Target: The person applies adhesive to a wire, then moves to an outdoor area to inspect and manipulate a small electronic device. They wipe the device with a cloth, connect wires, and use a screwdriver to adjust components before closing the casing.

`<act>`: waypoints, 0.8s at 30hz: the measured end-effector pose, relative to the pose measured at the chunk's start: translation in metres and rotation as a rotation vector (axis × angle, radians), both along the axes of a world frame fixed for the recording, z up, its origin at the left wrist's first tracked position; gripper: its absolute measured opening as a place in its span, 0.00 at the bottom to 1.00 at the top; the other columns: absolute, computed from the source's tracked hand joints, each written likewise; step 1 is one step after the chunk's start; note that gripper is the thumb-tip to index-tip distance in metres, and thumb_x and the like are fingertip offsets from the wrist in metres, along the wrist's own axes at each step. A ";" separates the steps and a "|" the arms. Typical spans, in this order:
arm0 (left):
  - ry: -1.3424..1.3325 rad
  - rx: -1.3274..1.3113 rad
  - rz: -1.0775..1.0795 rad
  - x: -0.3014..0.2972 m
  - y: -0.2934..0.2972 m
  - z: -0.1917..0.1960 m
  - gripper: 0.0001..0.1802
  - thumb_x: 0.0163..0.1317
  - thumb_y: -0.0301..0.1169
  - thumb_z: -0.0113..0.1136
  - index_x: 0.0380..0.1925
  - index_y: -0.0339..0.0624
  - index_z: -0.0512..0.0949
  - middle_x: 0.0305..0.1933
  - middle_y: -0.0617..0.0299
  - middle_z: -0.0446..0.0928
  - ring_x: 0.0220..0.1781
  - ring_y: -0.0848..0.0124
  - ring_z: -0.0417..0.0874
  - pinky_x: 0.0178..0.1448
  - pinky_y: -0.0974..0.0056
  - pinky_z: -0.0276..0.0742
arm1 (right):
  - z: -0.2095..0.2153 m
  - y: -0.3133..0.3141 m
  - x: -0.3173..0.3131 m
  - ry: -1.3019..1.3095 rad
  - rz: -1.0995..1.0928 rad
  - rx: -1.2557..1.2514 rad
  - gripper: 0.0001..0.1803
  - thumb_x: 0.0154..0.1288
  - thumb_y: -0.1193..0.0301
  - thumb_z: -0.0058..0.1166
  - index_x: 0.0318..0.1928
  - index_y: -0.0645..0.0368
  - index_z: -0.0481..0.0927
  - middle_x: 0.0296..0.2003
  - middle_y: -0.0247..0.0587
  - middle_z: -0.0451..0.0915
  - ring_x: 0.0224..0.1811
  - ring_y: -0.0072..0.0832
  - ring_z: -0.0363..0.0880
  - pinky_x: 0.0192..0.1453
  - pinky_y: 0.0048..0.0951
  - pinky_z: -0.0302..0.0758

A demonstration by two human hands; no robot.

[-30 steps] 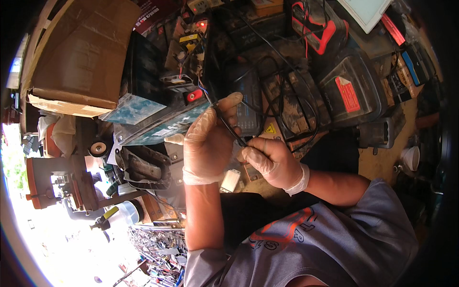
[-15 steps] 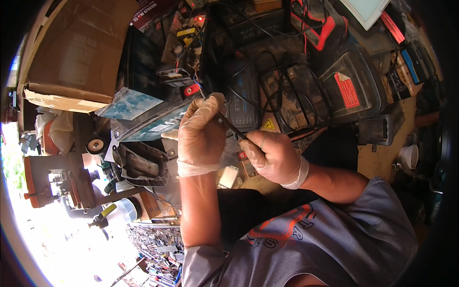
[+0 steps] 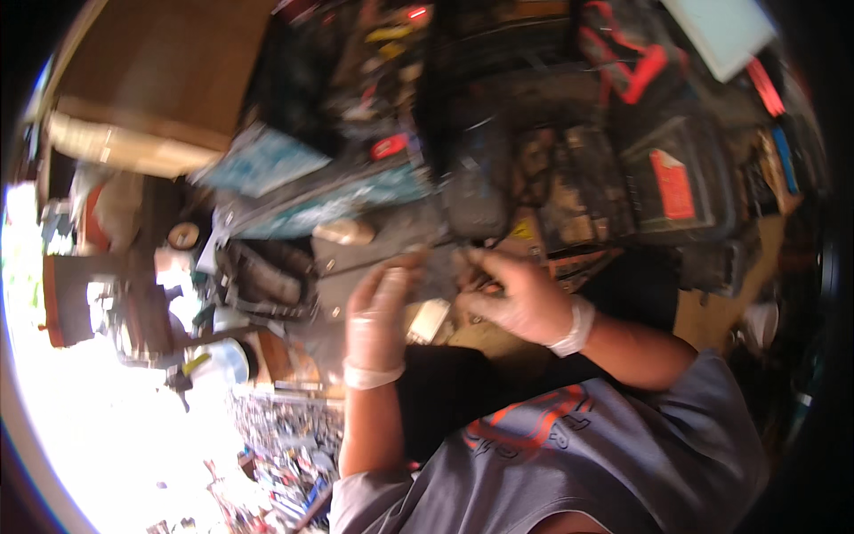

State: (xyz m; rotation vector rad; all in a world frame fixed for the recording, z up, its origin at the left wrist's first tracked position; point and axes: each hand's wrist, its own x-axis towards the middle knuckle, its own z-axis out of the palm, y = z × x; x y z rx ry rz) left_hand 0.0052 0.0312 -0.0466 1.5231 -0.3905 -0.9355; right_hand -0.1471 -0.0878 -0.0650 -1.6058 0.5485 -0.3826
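Note:
The picture is blurred by motion. My left hand, in a thin pale glove, lies over a grey metal part on the cluttered bench, its fingers stretched up and nothing visible in them. To its right, my gloved right hand is curled around a small dark tool, whose tip points left toward the left fingertips. A small pale block sits between the two wrists. A teal circuit board lies just above both hands.
A brown cardboard box fills the upper left. Dark tool cases, one with a red label, crowd the upper right, below a white panel. A black housing sits left of my left hand. Bright glare covers the lower left.
My left hand has come down off the teal board and now lies lower on the bench. My right hand stays to its right, still curled on the dark tool. The view has blurred.

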 end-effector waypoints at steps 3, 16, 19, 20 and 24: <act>0.118 0.186 -0.048 -0.002 0.027 -0.009 0.14 0.66 0.31 0.58 0.46 0.34 0.79 0.40 0.64 0.80 0.40 0.77 0.77 0.48 0.71 0.72 | 0.000 0.000 -0.002 0.018 0.002 -0.172 0.24 0.57 0.71 0.64 0.53 0.69 0.75 0.39 0.46 0.80 0.43 0.36 0.80 0.49 0.30 0.75; -0.929 0.280 0.091 0.084 -0.003 -0.063 0.29 0.46 0.35 0.74 0.48 0.36 0.75 0.43 0.59 0.78 0.41 0.70 0.75 0.48 0.64 0.72 | 0.034 -0.003 -0.007 0.041 -0.026 -0.417 0.16 0.58 0.69 0.63 0.44 0.64 0.78 0.27 0.40 0.81 0.23 0.29 0.81 0.28 0.27 0.76; -0.906 0.195 0.085 0.090 -0.011 -0.076 0.22 0.49 0.35 0.73 0.42 0.35 0.78 0.37 0.60 0.80 0.38 0.70 0.77 0.47 0.64 0.72 | 0.035 -0.004 -0.008 0.019 -0.057 -0.434 0.13 0.60 0.67 0.62 0.41 0.61 0.79 0.26 0.39 0.82 0.23 0.30 0.81 0.28 0.28 0.76; -0.862 0.268 0.111 0.090 -0.012 -0.077 0.20 0.50 0.36 0.72 0.40 0.35 0.79 0.37 0.59 0.80 0.39 0.70 0.78 0.47 0.64 0.72 | 0.033 -0.007 -0.008 -0.014 -0.046 -0.501 0.13 0.59 0.70 0.63 0.42 0.62 0.79 0.27 0.41 0.81 0.24 0.28 0.81 0.28 0.26 0.76; -0.845 0.193 0.168 0.083 -0.010 -0.066 0.21 0.50 0.34 0.72 0.40 0.34 0.77 0.38 0.58 0.79 0.39 0.69 0.78 0.46 0.65 0.74 | 0.032 -0.012 -0.006 -0.057 -0.022 -0.476 0.14 0.58 0.71 0.63 0.43 0.63 0.80 0.26 0.42 0.81 0.22 0.29 0.81 0.26 0.26 0.75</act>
